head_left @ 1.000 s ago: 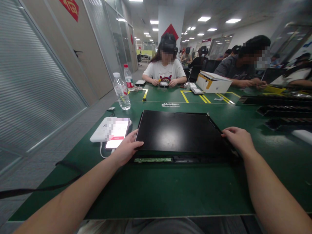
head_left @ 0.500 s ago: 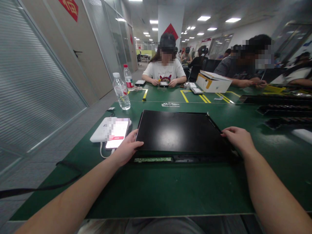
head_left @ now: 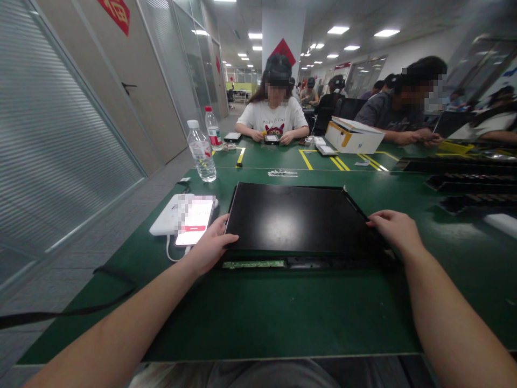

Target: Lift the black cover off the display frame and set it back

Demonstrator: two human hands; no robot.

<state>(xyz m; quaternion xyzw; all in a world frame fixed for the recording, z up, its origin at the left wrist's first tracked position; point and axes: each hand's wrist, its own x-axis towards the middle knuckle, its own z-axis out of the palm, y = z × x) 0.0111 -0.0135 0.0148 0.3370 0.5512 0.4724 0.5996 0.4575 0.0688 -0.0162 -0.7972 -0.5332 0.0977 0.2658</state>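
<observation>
A flat black display panel (head_left: 299, 218) lies over a shallow black frame on the green table. Along the frame's near side, a green circuit board strip (head_left: 253, 264) shows beyond the panel's edge. My left hand (head_left: 216, 237) is closed on the panel's left edge, thumb at the near corner and the other fingers partly hidden beside it. At the right edge, my right hand (head_left: 393, 229) pinches with thumb and fingertips; whether it grips the panel, the frame or both is hard to tell. The panel's near edge sits slightly above the frame.
Left of the panel are a white box-like device (head_left: 167, 215) and a lit phone (head_left: 196, 223) with a white cable. A water bottle (head_left: 201, 153) stands behind them. White scraps (head_left: 283, 173) lie beyond the panel. Dark strips (head_left: 464, 181) lie at right. A person sits opposite.
</observation>
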